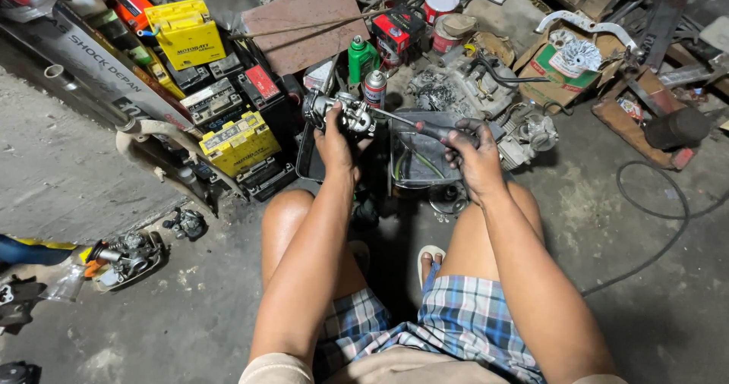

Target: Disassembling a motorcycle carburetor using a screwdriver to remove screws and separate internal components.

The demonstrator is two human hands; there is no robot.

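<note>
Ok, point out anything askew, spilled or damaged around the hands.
Nothing looks spilled. The left hand holds a carburetor while the right hand works a screwdriver into it. A second carburetor lies loose on the concrete floor, apart from the other parts.

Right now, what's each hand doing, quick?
Left hand: closed, holding the carburetor.
Right hand: closed on the screwdriver, tip at the carburetor.

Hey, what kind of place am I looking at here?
Most likely a small motorcycle repair workshop. The left hand holds a carburetor while the right hand works a screwdriver on it. Yellow batteries are stacked on the concrete floor, beside an engine block and spray cans.
</note>
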